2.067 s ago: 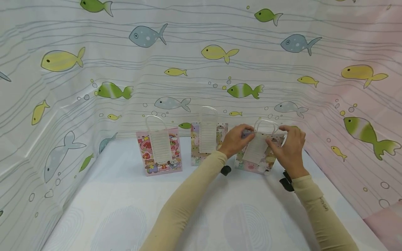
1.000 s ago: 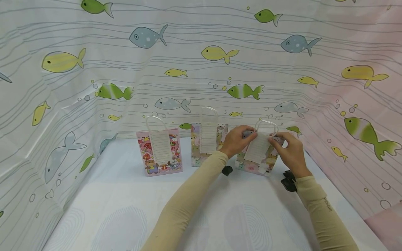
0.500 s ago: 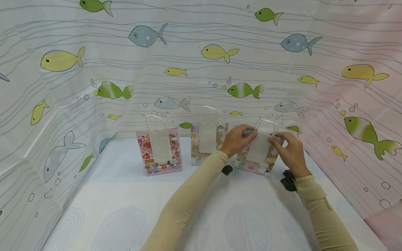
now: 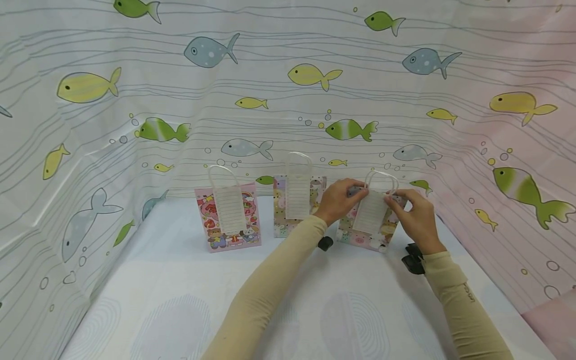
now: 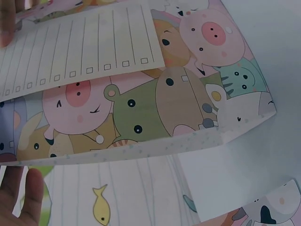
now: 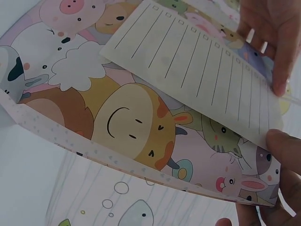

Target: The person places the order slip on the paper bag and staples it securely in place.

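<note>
In the head view, my left hand [image 4: 339, 200] pinches the top edge of a paper gift bag [image 4: 360, 239] printed with cartoon animals, left of its clear handle [image 4: 381, 175]. My right hand [image 4: 417, 216] pinches the same edge at the right. A lined note sheet [image 4: 371, 212] hangs tilted on the bag's front between both hands. The right wrist view shows my right thumb [image 6: 284, 147] on the upper corner of the note sheet [image 6: 197, 66], with fingers behind the bag. The left wrist view shows left fingers [image 5: 29, 200] beside the bag [image 5: 141, 110]; the left thumb's contact is unclear there.
A pink gift bag [image 4: 211, 227] with a lined sheet and clear handle stands at the left. Another animal-print bag [image 4: 280, 230], also with a sheet, stands in the middle, partly behind my left arm. The fish-print backdrop [image 4: 261, 125] rises behind the white table surface [image 4: 180, 280].
My right hand has come down slightly, and its fingers have closed at the bag's upper right edge. The note sheet has swung slightly right. The left hand has barely moved.
</note>
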Motion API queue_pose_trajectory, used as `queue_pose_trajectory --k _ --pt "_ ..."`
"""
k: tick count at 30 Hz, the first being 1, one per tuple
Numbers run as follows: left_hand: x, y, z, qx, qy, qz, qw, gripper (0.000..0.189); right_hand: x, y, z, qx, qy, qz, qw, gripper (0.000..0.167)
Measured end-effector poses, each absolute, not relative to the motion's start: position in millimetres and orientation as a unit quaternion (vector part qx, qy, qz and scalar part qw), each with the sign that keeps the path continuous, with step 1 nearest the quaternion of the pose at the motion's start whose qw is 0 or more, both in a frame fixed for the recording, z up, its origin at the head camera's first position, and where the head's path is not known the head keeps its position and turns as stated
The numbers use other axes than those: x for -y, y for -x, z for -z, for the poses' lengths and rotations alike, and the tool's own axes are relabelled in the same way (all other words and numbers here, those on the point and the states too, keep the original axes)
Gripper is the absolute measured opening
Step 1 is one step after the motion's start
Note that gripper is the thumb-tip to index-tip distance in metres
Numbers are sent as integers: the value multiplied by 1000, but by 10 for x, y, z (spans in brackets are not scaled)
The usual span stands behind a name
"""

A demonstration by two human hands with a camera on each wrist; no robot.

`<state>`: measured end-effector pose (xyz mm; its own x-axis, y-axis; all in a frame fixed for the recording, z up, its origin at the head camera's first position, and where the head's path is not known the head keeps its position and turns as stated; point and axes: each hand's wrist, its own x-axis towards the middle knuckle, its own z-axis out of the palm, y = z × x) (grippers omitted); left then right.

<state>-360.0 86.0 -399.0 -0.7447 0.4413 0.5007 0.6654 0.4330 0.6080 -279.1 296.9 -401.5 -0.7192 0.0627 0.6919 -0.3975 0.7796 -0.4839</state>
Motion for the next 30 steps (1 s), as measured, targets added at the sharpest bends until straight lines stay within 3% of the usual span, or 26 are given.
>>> queue_pose_trajectory --k 20,30 --pt "-832 3598 3996 828 340 422 143 31 -2970 2786 4017 873 -91 -315 362 25" --pt "-836 3592 4016 823 335 437 141 29 -3032 2729 3973 873 -80 -337 343 34"
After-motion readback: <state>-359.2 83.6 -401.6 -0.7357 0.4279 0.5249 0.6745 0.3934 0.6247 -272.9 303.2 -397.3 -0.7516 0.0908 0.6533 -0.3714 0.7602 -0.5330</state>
